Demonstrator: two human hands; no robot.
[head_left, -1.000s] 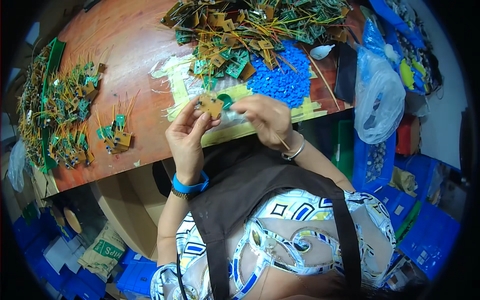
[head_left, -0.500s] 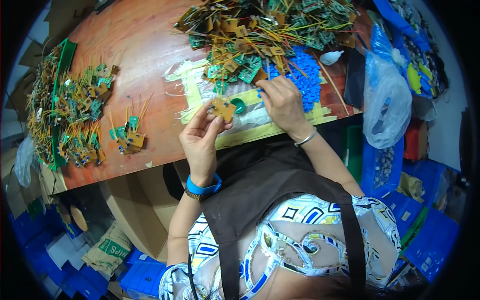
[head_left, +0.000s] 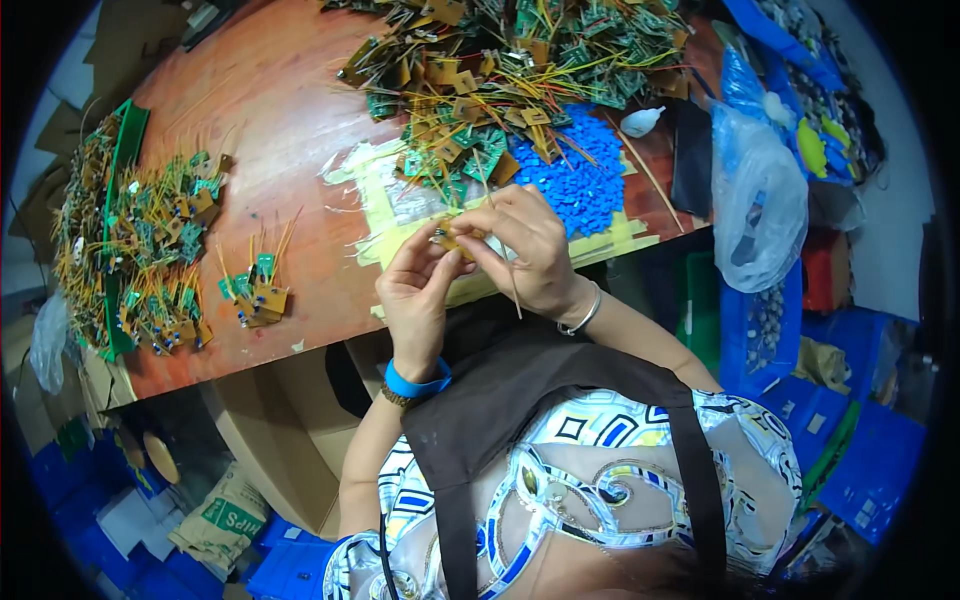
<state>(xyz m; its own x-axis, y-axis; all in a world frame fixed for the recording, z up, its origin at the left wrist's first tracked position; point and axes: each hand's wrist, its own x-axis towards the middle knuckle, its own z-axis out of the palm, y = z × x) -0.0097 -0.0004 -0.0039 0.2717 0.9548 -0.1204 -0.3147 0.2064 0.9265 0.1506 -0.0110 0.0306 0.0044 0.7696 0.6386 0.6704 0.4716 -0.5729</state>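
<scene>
A small tan circuit board (head_left: 447,241) is pinched between the thumb and fingers of my left hand (head_left: 418,290), just over the table's front edge. My right hand (head_left: 530,250) is closed, its fingertips meeting the board from the right. A thin brown stick (head_left: 516,292) runs through the right hand, one end above the knuckles and the other below the palm. Whether a small part sits between the fingertips is hidden. Right behind this hand lies a spread of small blue plastic pieces (head_left: 585,180). Taped clear sheeting (head_left: 385,215) covers the tabletop beyond my hands.
A large heap of wired circuit boards (head_left: 520,65) fills the back of the table (head_left: 270,130). A small board group (head_left: 262,295) and a bigger cluster (head_left: 170,240) lie left, by a green divider (head_left: 125,165). Rightward are a white bulb-shaped bottle (head_left: 641,121) and a plastic bag (head_left: 760,200).
My right hand has moved left and nearer, from beside the blue pieces to the board. The stick now shows across it. My left hand has turned the board, covering more of it.
</scene>
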